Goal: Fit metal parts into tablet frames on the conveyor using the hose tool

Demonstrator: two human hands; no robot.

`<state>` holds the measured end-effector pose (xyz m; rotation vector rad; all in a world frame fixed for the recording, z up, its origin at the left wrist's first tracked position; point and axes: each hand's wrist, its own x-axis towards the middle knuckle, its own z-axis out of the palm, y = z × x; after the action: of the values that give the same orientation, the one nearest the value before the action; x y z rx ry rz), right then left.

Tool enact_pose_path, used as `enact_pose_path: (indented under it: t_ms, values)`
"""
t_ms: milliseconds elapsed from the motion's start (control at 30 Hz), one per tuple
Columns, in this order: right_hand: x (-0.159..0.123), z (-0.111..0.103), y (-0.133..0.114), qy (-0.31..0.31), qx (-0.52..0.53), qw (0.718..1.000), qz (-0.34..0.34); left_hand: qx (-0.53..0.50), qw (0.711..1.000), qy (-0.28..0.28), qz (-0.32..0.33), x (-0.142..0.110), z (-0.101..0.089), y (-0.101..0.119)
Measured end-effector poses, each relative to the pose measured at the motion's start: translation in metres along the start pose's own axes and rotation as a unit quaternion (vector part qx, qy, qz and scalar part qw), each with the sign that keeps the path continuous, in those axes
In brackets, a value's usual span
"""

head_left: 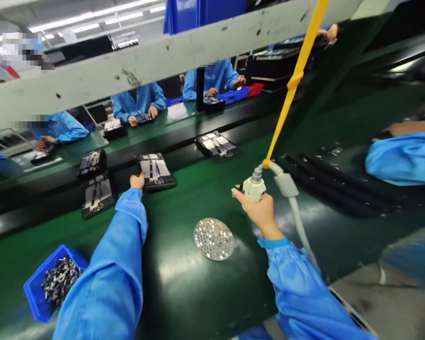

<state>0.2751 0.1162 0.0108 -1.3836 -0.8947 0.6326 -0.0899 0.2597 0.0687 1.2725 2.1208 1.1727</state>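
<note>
My left hand [137, 181] reaches out to the conveyor with its fingers closed on the left edge of an opened tablet-like device [159, 175], whose silver battery panels and dark ribbons show. The fingertips are partly hidden by the device. In my right hand [261, 213] is an off-white corded electric screwdriver [254, 188], hung from a yellow strap [293, 80]; its lower end is hidden by the hand. Between my arms, a round metal plate [214, 239] holding many small shiny screws lies on the green bench.
A blue bin [35, 295] of small metal parts stands at the lower left. More opened devices [98, 196] lie along the black conveyor belt [180, 158]. Dark strips [340, 184] lie near a co-worker's blue sleeve [403, 158] at right. Co-workers [138, 101] sit opposite, under a white beam [145, 54].
</note>
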Motion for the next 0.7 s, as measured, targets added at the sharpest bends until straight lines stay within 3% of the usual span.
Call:
enact_pose_path:
  t_ms: [67,167,333,433,500,600,700]
  values:
    - [-0.002,-0.005,-0.004,-0.005,0.009,1.0,0.012,-0.027,0.999,0.015,-0.041,-0.011,-0.011,-0.01]
    - [-0.018,-0.015,-0.018,0.007,0.027,1.0,0.015,-0.065,0.994,0.029,-0.085,-0.051,-0.048,-0.037]
    - [-0.072,-0.007,-0.049,-0.034,0.148,0.988,-0.016,-0.178,0.974,-0.03,-0.139,-0.173,-0.112,-0.1]
    - [-0.097,0.017,-0.054,-0.097,0.19,0.977,-0.014,-0.163,0.967,-0.05,-0.191,-0.244,-0.123,-0.128]
    - [-0.104,0.035,-0.051,-0.117,0.208,0.971,-0.01,-0.116,0.971,-0.069,-0.196,-0.275,-0.124,-0.136]
    - [-0.105,0.053,-0.046,-0.119,0.203,0.972,-0.006,0.007,0.977,-0.156,-0.147,-0.292,-0.127,-0.136]
    - [-0.1,0.059,-0.044,-0.113,0.203,0.973,-0.016,0.111,0.969,-0.2,-0.092,-0.282,-0.146,-0.131]
